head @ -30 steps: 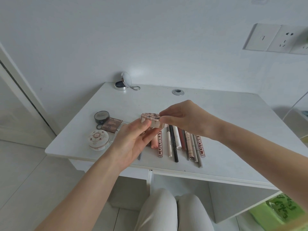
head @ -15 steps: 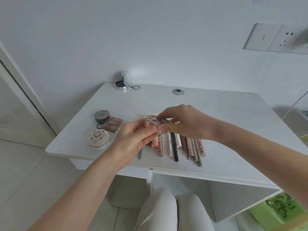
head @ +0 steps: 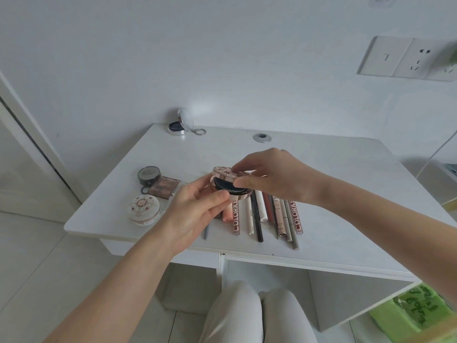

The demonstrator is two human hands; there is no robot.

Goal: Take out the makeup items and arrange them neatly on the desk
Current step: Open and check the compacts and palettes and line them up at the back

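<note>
Head view: a person sits at a white surface, both bare arms reaching forward. The left hand cradles the base of a round rose-gold compact from below, its fingers curled round the rim. The right hand pinches the patterned lid between thumb and fingers, tilting it up so a dark inside shows. The compact hangs above the surface, over the top ends of a row of pens, tubes and pencils that lie side by side near the front edge, seemingly lined up for tidiness. To the left sit a pale round jar, a brown palette and a dark round tin, close together as a group of flat cases. At the far edge, well apart, a silver mirror case stands open with a key ring beside it. The two-handed hold looks like a check of the contents before the compact is set down, probably beside the other cases.
</note>
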